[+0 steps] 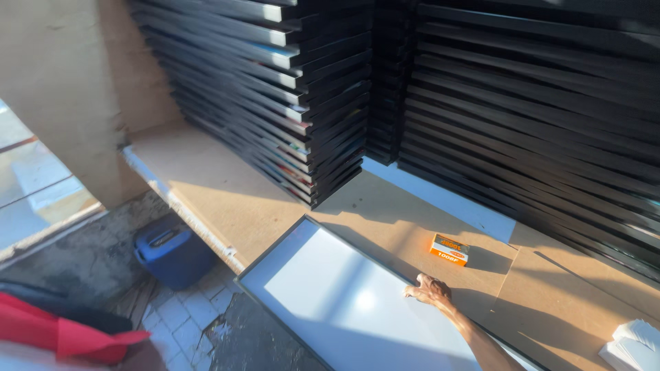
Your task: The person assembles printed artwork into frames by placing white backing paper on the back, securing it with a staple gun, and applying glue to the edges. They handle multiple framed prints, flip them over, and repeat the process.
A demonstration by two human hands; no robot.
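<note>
Two tall leaning stacks of black picture frames (440, 89) fill the back of a brown fibreboard worktable (227, 185), taking up most of its depth. They appear finished and set aside, though that is a judgement from how neatly they are stacked.

In front of them, one large flat frame with a thin black rim and a white glossy face (344, 302) lies on the table, its near corner jutting past the table edge over the floor. This single frame looks to be the piece in hand, with work on it not far along: nothing is laid on it and no tool is near it.

The right hand (430, 290) rests on the frame's far edge, fingers spread and pressed flat, holding nothing. The left hand is out of sight.

Just beyond the hand, apart from the frame, sits a small orange and white cardboard box (449, 249), closed. A stack of white paper pieces (636, 343) lies at the right corner.

Below the table edge stand a blue plastic jerrycan (172, 251) on a paved floor and a red cloth (62, 336).
</note>
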